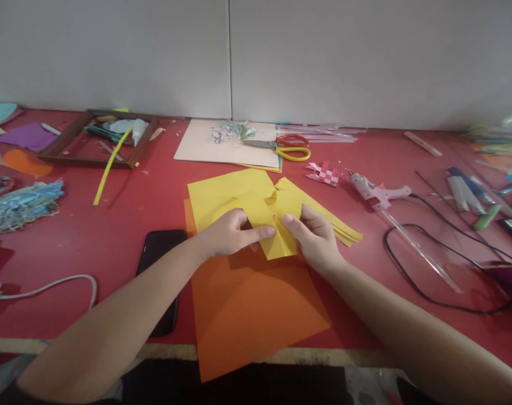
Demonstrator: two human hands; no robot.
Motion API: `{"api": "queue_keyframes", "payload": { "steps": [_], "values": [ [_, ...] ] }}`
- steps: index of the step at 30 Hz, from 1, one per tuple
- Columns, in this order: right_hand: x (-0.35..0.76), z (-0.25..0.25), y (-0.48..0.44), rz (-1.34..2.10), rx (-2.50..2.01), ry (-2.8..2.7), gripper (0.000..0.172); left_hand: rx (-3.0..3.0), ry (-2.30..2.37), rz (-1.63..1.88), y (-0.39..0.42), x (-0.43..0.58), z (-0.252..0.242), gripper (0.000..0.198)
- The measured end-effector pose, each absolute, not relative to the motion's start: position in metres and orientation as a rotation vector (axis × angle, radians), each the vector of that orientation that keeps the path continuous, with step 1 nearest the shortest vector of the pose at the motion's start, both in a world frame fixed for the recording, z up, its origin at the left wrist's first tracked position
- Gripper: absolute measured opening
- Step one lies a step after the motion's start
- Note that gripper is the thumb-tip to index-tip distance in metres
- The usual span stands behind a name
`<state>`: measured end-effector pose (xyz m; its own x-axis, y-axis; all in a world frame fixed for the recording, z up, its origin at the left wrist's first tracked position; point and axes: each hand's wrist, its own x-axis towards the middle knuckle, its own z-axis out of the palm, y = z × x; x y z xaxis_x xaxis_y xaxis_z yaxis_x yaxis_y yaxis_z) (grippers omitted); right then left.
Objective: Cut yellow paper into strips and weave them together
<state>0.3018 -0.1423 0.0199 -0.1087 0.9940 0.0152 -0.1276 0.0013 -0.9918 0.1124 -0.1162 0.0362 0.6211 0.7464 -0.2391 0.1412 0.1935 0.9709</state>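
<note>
My left hand [234, 232] pinches the left part of a folded yellow paper piece [277, 244], thumb on top. On its right part, my right hand [314, 233] closes with thumb and fingers. A gap runs between the two parts, which meet near the lower edge; whether the paper is cut or only folded I cannot tell. Beneath lie a larger yellow sheet [214, 194] and an orange sheet [256, 320] that overhangs the table's front edge. Several yellow paper strips [344, 228] stick out beyond my right hand.
Scissors [281, 147] lie on pale sheets [222, 147] at the back. A woven pink paper fish [323, 174] and a glue gun [378, 194] with a looping black cord are on the right. A phone [163, 253] lies by my left forearm. A brown frame [57, 154] holds tools.
</note>
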Motion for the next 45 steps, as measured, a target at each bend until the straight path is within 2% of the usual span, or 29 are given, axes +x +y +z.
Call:
{"api": "queue_keyframes", "payload": {
  "steps": [13,22,27,32,45],
  "values": [
    [0.3032,0.0188,-0.1435,1.356,-0.976,-1.254,0.015,1.345,0.884,0.560,-0.1157,0.1118,0.0365,0.035],
    [0.3032,0.0168,-0.1417,1.333,-1.008,-1.216,0.018,1.322,0.832,0.543,-0.1186,0.1120,0.0370,0.043],
    [0.3013,0.0226,-0.1421,1.443,-0.911,-1.237,0.017,1.403,0.799,0.468,-0.1196,0.1133,0.0373,0.036],
    [0.3014,0.0251,-0.1418,1.402,-0.941,-1.327,0.024,1.397,0.834,0.515,-0.1168,0.1128,0.0324,0.039],
    [0.3005,0.0216,-0.1416,1.270,-0.940,-1.320,0.019,1.396,0.943,0.529,-0.1166,0.1139,0.0381,0.039]
  ]
}}
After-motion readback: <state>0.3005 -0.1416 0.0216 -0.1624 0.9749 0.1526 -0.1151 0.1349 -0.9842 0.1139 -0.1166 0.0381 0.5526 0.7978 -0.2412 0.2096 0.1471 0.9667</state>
